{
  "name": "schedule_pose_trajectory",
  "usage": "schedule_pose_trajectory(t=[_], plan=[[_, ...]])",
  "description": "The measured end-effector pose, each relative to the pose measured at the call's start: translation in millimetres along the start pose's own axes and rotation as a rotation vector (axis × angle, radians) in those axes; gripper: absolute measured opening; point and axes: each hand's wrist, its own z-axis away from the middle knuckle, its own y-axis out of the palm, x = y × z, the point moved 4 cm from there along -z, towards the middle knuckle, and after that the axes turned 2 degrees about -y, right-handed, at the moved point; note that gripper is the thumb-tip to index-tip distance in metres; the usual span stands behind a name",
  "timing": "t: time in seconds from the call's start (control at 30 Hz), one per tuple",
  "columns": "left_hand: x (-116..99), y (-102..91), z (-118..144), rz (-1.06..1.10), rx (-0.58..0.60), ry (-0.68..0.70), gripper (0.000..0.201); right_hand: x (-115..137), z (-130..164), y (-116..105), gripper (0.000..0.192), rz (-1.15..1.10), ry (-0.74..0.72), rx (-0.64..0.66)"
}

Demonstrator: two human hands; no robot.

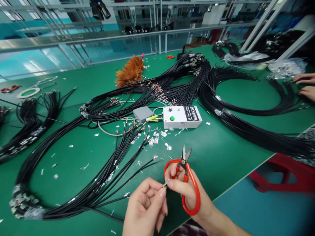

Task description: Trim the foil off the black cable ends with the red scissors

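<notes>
My left hand (147, 205) pinches the thin end of a cable (166, 182) between thumb and forefinger. My right hand (190, 186) holds a pair of red-handled scissors (197, 193), its blades pointing up and slightly apart. The right thumb and a finger also meet at the cable end, touching it. Most of that cable is hidden by my hands. To the left, a looped bundle of black cables (98, 188) lies with its loose, stripped ends towards the middle of the green table (221, 141).
A white tester box (182, 122) with a green button stands mid-table, beside a grey box (142, 114). More black cable bundles (246, 131) lie right and behind. Foil scraps (154, 140) litter the surface. Another person's hands (307, 87) are at far right, above a red stool (290, 170).
</notes>
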Motion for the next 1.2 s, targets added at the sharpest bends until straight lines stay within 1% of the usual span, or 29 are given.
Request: schedule_pose_trajectory(t=[0.1, 0.17, 0.23, 0.33, 0.43, 0.5, 0.67, 0.77, 0.9, 1.07, 1.2], plan=[[1, -2.8, -2, -0.001, -0.054, 0.045, 0.048, -3, 3, 2, 0.026, -0.035, 0.025, -0.044], [2, -4.5, -4, -0.022, -0.033, 0.052, 0.045, -2, 4, 3, 0.027, -0.005, 0.034, -0.072], [3, -6.1, -6, -0.064, 0.027, 0.039, 0.043, 1, 5, 2, 0.026, 0.035, 0.033, -0.08], [5, -9.3, -9, -0.105, 0.077, 0.022, 0.041, 7, 4, 2, 0.022, 0.144, -0.018, -0.069], [6, -10.1, -9, -0.112, 0.067, 0.019, 0.041, 13, 5, 1, 0.021, 0.268, -0.089, -0.11], [5, -7.6, -8, -0.097, 0.047, 0.029, 0.042, 15, 7, 2, 0.02, 0.301, -0.119, -0.127], [1, -0.2, -3, -0.034, -0.079, 0.051, 0.042, 13, 8, 4, 0.019, 0.294, -0.119, -0.137], [1, 2.6, -2, -0.047, -0.082, 0.045, 0.041, 12, 7, 4, 0.02, 0.281, -0.111, -0.143], [2, 0.9, -2, -0.049, -0.097, 0.064, 0.039, 11, 5, 3, 0.021, 0.227, -0.101, -0.144], [2, 0.5, -1, -0.016, -0.103, 0.067, 0.037, 9, 5, 1, 0.021, 0.182, -0.04, -0.119], [2, 0.5, -2, 0.01, -0.079, 0.066, 0.038, 7, 5, 2, 0.023, 0.167, -0.043, -0.134]])
